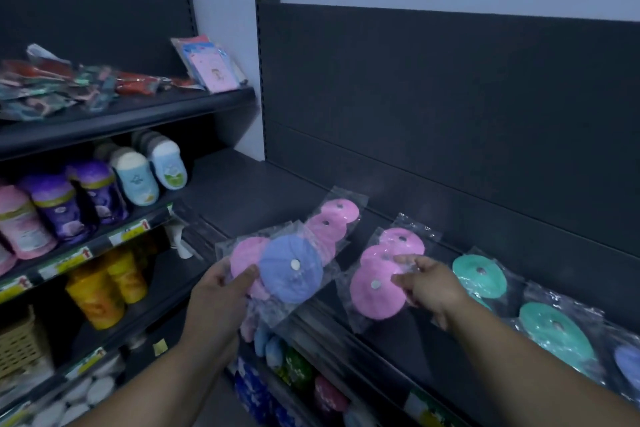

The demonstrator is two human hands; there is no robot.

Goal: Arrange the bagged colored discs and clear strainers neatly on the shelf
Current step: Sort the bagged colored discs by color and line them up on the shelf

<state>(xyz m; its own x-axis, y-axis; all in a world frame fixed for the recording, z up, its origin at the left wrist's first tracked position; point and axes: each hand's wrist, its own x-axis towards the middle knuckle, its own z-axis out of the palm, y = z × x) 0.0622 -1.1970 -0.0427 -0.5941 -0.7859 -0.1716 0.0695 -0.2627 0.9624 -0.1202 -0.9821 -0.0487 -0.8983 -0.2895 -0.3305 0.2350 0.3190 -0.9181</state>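
In the head view, the left hand [221,291] grips a bundle of bags [277,288], blue disc [291,267] on top, just left of the pink bag [375,276] on the shelf [249,191]. The right hand [429,284] pinches that pink bag. The plastic looks slippery, so I think a careless pull may slide it off the front.

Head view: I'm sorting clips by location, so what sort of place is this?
Likely a shop aisle: dark metal shelves, price tags on their edges, rows of bottles and bagged discs.
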